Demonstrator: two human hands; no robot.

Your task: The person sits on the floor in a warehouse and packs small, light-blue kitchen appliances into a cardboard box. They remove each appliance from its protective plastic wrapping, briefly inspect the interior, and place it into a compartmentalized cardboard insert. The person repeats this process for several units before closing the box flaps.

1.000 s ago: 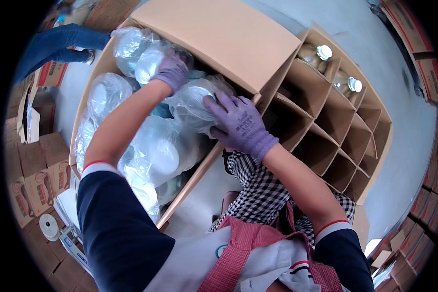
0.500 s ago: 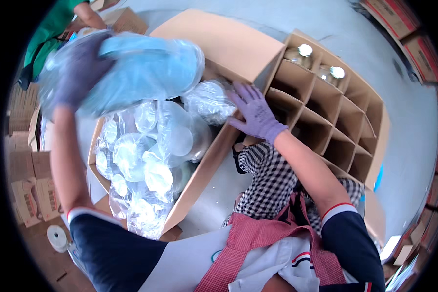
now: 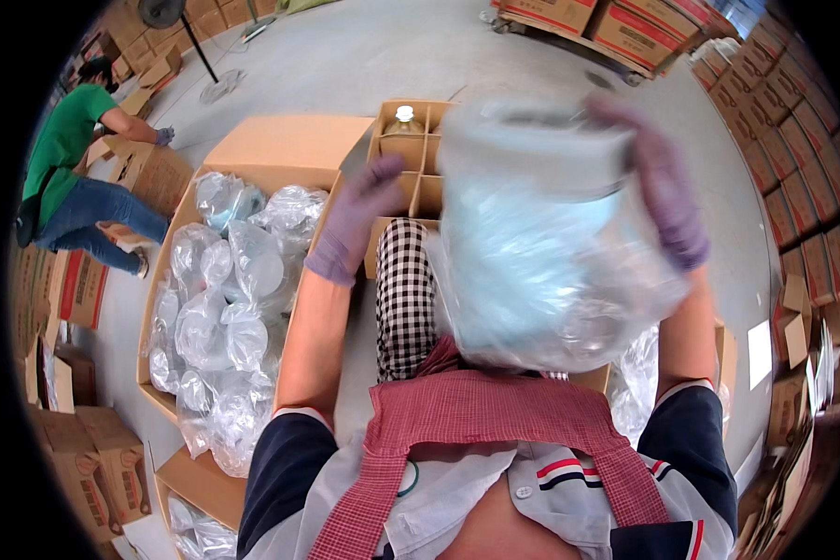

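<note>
blue bundle [image 3: 532,261] up in the right hand [image 3: 661,187]

the plastic-wrapped bundle hangs in front of the red apron [image 3: 495,406], and i see the right fingers, blurred, grasping its top edge. the left hand [image 3: 359,219] is empty, its fingers loosely apart, by the side of a box [image 3: 159,399] of wrapped pieces [image 3: 219,327]. a capped bottle [image 3: 404,123] stands in the divided box [image 3: 401,173] nearby.

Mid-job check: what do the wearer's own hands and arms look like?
The left hand and right hand wear purple gloves; motion blur hides any markings. The forearms are bare below short navy sleeves with light-trimmed cuffs. No cables show on them.
</note>
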